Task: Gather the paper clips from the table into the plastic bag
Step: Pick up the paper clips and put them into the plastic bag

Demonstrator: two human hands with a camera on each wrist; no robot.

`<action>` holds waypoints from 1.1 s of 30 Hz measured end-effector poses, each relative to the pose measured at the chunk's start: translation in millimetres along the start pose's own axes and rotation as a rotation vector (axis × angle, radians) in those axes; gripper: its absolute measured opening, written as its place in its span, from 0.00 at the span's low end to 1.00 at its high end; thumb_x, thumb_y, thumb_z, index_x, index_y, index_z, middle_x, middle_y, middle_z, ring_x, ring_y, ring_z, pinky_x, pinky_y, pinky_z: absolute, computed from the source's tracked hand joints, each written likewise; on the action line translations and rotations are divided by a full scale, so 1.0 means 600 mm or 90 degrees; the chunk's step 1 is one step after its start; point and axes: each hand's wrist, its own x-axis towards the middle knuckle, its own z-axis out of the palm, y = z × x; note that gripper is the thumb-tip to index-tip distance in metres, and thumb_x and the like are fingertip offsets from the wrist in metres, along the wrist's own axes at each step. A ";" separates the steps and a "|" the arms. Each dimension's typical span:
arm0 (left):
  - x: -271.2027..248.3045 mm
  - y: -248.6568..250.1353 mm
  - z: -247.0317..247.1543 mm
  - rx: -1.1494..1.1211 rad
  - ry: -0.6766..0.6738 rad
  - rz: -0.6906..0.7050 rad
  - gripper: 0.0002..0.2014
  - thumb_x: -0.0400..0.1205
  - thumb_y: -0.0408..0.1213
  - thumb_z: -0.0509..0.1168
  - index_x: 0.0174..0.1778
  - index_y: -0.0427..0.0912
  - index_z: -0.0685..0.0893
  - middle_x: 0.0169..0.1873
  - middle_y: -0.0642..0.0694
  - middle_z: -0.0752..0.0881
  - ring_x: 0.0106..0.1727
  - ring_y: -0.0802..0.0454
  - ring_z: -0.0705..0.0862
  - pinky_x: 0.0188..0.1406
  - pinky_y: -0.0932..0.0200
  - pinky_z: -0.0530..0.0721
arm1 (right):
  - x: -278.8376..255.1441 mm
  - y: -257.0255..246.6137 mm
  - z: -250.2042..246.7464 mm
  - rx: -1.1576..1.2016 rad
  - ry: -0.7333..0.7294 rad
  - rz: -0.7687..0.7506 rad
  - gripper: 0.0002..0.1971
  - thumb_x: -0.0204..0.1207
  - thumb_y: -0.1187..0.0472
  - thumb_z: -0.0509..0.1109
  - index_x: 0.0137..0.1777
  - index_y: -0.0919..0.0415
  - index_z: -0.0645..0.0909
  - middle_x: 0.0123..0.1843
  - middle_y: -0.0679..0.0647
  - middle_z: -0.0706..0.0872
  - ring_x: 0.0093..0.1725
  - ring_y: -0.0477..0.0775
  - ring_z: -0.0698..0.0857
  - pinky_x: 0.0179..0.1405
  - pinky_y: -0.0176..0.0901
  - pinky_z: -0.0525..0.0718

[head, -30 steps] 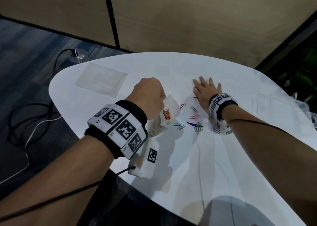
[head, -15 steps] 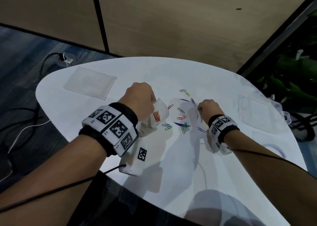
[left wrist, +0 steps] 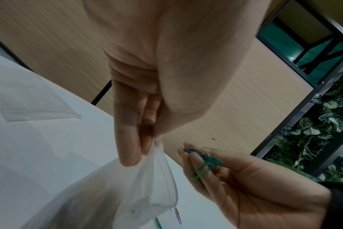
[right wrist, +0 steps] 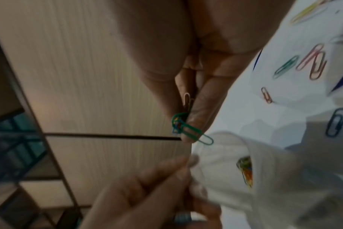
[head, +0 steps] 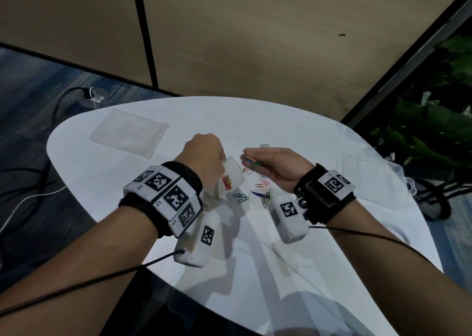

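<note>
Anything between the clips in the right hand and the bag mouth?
No: only open air separates the pinched clips from the plastic bag mouth, shown in the left wrist view.

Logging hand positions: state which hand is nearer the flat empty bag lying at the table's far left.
Left. The left hand, gripping the plastic bag, is beside the flat bag; the right hand, pinching paper clips, is farther right.

The left wrist band (head: 163,195) bears square coded markers with tiny labels too small to read.
</note>
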 end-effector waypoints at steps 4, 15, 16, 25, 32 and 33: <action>-0.001 0.001 -0.003 -0.002 0.011 -0.015 0.12 0.81 0.27 0.63 0.53 0.37 0.90 0.45 0.38 0.91 0.48 0.39 0.91 0.55 0.48 0.90 | -0.005 0.026 0.045 -0.100 0.033 -0.042 0.08 0.77 0.71 0.72 0.50 0.78 0.86 0.46 0.68 0.89 0.46 0.59 0.89 0.53 0.43 0.90; -0.003 -0.004 -0.011 -0.001 0.019 -0.018 0.10 0.81 0.27 0.64 0.50 0.37 0.91 0.45 0.38 0.91 0.47 0.39 0.91 0.54 0.48 0.91 | -0.022 0.038 0.087 -0.766 -0.018 -0.269 0.11 0.75 0.63 0.69 0.49 0.52 0.92 0.42 0.49 0.93 0.38 0.47 0.90 0.43 0.45 0.90; -0.004 -0.006 -0.013 0.000 0.019 -0.015 0.10 0.81 0.27 0.64 0.50 0.38 0.91 0.45 0.38 0.91 0.47 0.40 0.91 0.54 0.48 0.91 | -0.023 0.033 0.086 -0.785 -0.053 -0.277 0.12 0.76 0.63 0.67 0.51 0.52 0.91 0.44 0.49 0.93 0.40 0.46 0.90 0.44 0.41 0.88; -0.010 -0.060 -0.034 -0.019 0.036 -0.025 0.14 0.83 0.26 0.62 0.59 0.41 0.88 0.53 0.40 0.90 0.52 0.41 0.91 0.56 0.49 0.90 | 0.157 -0.005 -0.089 -0.794 0.255 -0.055 0.22 0.87 0.53 0.57 0.78 0.57 0.72 0.80 0.57 0.73 0.77 0.60 0.73 0.79 0.48 0.67; -0.013 -0.069 -0.044 0.003 0.030 -0.021 0.13 0.83 0.26 0.62 0.59 0.40 0.89 0.52 0.40 0.90 0.50 0.42 0.90 0.52 0.51 0.91 | 0.187 0.071 -0.050 -1.059 0.035 -0.045 0.29 0.86 0.51 0.51 0.84 0.63 0.55 0.87 0.61 0.47 0.86 0.65 0.50 0.83 0.59 0.57; -0.013 -0.068 -0.043 0.010 0.028 -0.019 0.13 0.83 0.26 0.63 0.58 0.40 0.89 0.51 0.41 0.90 0.50 0.42 0.90 0.52 0.51 0.91 | 0.181 0.089 -0.044 -1.083 -0.010 -0.075 0.32 0.85 0.45 0.47 0.85 0.60 0.53 0.87 0.63 0.46 0.86 0.66 0.49 0.84 0.59 0.55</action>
